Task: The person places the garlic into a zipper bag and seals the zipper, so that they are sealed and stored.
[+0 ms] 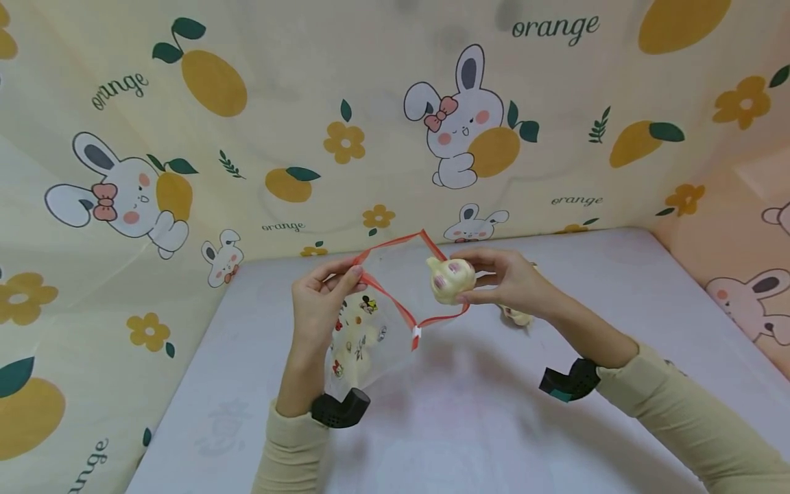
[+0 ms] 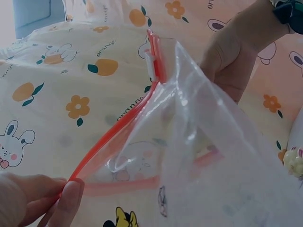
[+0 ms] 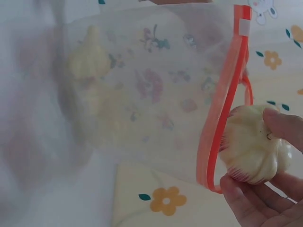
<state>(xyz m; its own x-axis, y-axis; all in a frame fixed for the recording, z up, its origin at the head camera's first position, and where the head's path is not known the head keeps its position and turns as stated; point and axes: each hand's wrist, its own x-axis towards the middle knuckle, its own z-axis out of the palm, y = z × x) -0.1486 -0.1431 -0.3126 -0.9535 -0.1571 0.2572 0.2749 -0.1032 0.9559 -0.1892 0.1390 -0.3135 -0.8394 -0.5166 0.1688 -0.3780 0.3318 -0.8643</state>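
My left hand (image 1: 317, 302) pinches the red zip edge of a clear plastic zip bag (image 1: 395, 360) printed with cartoon figures. The bag's mouth is spread wide, with a white slider (image 1: 416, 333) at its near corner. In my right hand (image 1: 512, 281) is a garlic bulb (image 1: 452, 280), gripped between thumb and fingers at the mouth. The right wrist view has this held garlic bulb (image 3: 255, 144) right at the red rim (image 3: 225, 104). Through the cloudy plastic, pale garlic bulbs (image 3: 90, 59) show at the bag's bottom.
Another garlic bulb (image 1: 517, 316) lies on the white tabletop (image 1: 469, 425), partly behind the right hand. A printed cloth (image 1: 370, 89) with rabbits and oranges hangs behind the table and along its sides. Black devices (image 1: 339, 409) are strapped to both wrists.
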